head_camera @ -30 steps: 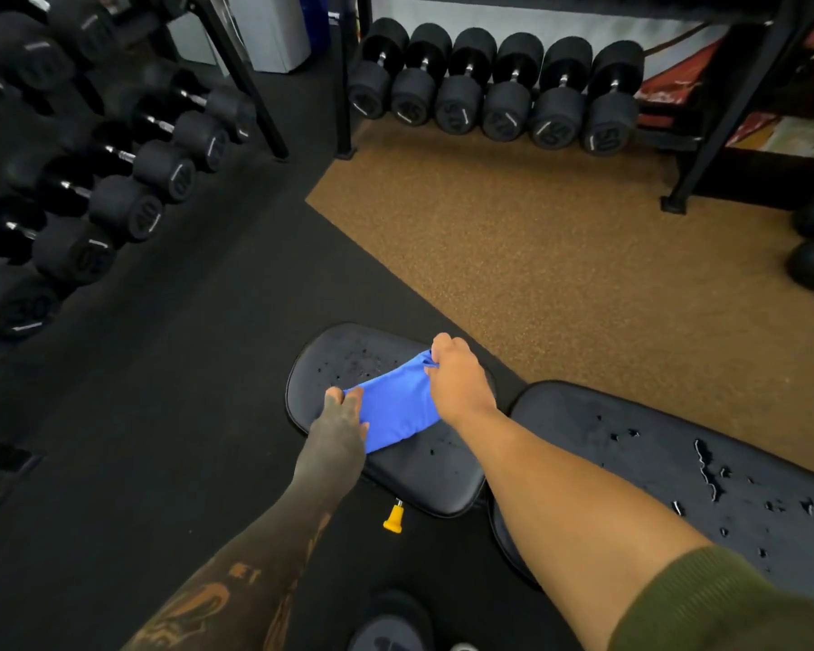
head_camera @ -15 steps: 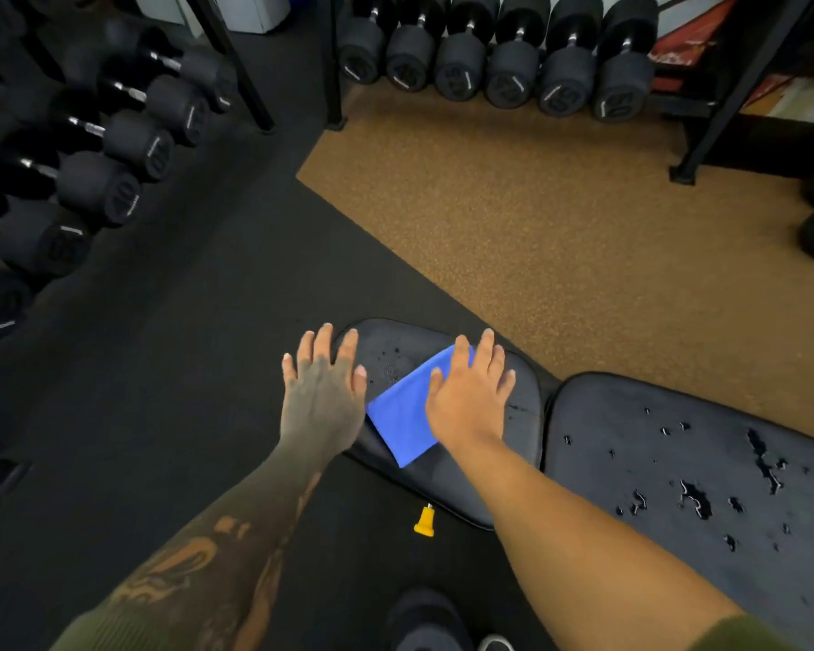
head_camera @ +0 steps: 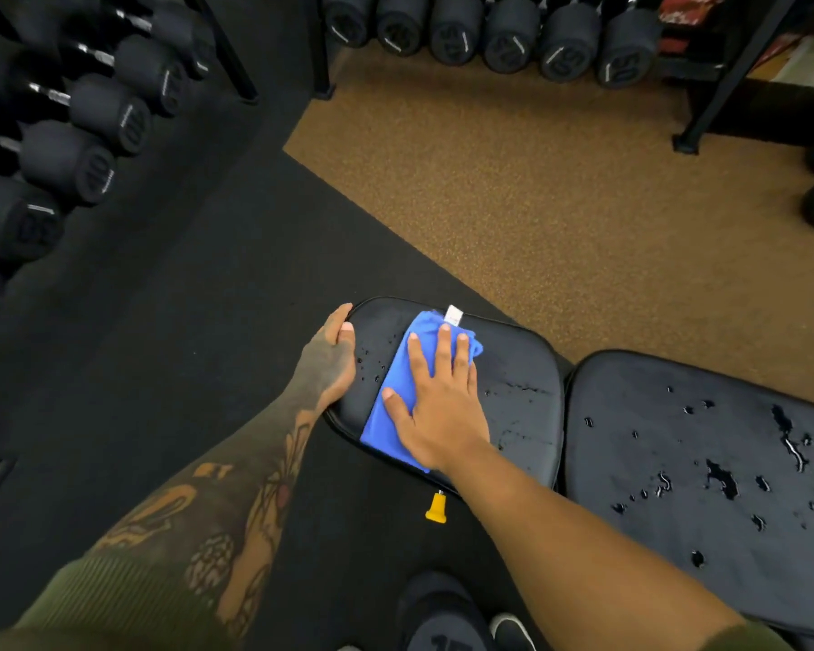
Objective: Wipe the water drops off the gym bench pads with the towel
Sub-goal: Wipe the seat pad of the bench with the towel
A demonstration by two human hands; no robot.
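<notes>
Since half a second ago the left hand (head_camera: pixel 326 364) has shifted from lying flat with spread fingers on the seat pad (head_camera: pixel 518 382) to gripping that pad's left edge, fingers curled over the rim and thumb resting on top. Over the same span the right hand (head_camera: pixel 435 401) has slid further onto the blue towel (head_camera: pixel 395 392), which now lies more lengthways, running from the pad's near edge toward its far edge.

That right hand lies flat, palm down, fingers straight and slightly apart, pressing the towel against the pad without closing on it. A small white tag (head_camera: pixel 453 315) sticks out at the towel's far end. Small water drops (head_camera: pixel 370 364) sit on the pad between the two hands, and a faint wet streak shows to the right of the towel.

To the right, just beside the seat pad and split from it by a narrow gap, the long back pad (head_camera: pixel 706 462) carries many drops and small puddles. A yellow knob (head_camera: pixel 436 508) pokes out below the seat pad's near edge. Dumbbells (head_camera: pixel 90 129) line a rack at the far left, and more stand in a row along the far side. A dark shoe (head_camera: pixel 442 617) shows at the near edge on the black floor.
</notes>
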